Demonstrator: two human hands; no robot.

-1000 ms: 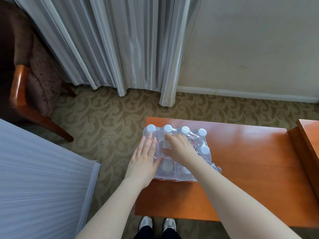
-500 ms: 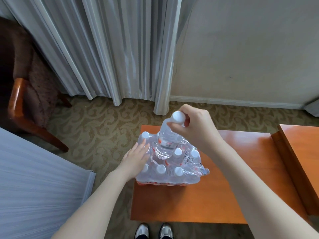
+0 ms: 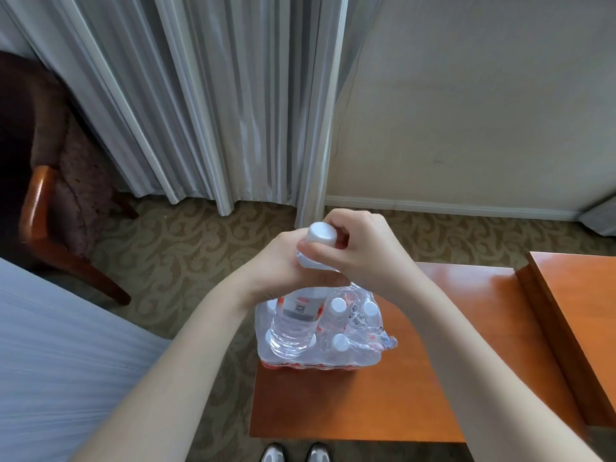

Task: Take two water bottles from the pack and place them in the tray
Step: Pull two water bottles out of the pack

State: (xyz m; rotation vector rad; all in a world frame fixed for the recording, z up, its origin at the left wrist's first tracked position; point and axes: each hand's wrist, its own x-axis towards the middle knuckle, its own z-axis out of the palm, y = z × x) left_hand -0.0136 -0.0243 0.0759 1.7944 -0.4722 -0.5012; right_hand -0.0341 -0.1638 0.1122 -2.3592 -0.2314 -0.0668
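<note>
Clear plastic water bottle [image 3: 296, 323] is held upright above the shrink-wrapped pack [image 3: 350, 335] on the orange wooden table [image 3: 433, 378] | left hand [image 3: 276, 265] reaches from the left, fingers curled around the bottle's upper body | right hand [image 3: 360, 251] bent at the wrist, fingertips pinching the white cap [image 3: 320, 233].

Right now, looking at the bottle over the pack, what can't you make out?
- The tray: not in the head view at all.
- The lifted bottle's neck and shoulder: covered by the left hand and the right hand.
- Which hand bears the weight: both are closed on it.
- How many bottles remain in the pack: the lifted bottle and crumpled wrap hide some caps.
- Label text: too small.
</note>
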